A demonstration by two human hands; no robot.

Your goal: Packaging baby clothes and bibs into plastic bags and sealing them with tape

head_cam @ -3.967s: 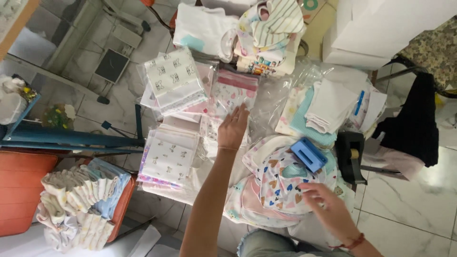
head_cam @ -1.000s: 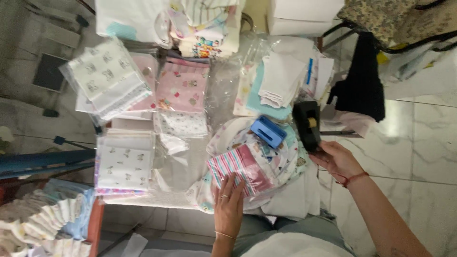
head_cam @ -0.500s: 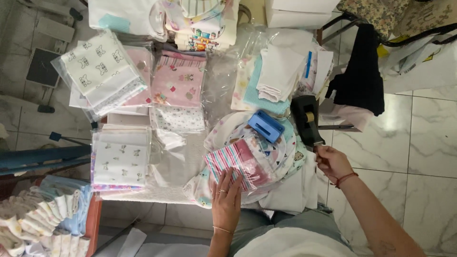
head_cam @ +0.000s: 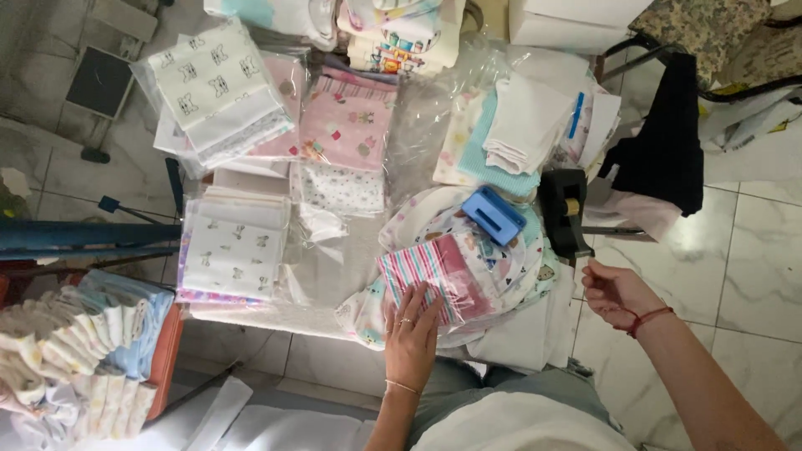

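Your left hand (head_cam: pixel 411 334) lies flat, fingers spread, pressing the near edge of a clear-bagged pink striped cloth pack (head_cam: pixel 436 282). That pack sits on a pile of patterned round cloths (head_cam: pixel 526 259) at the near side of the table (head_cam: pixel 330 271). Your right hand (head_cam: pixel 614 291) is loosely curled off the table's right edge, fingertips pinched together just below the black tape dispenser (head_cam: pixel 564 210); can't tell if tape is between them. Blue plastic block (head_cam: pixel 494 215) rests on the round cloths, just beyond the pack. Bagged white printed cloth stack (head_cam: pixel 234 246) lies well to the left.
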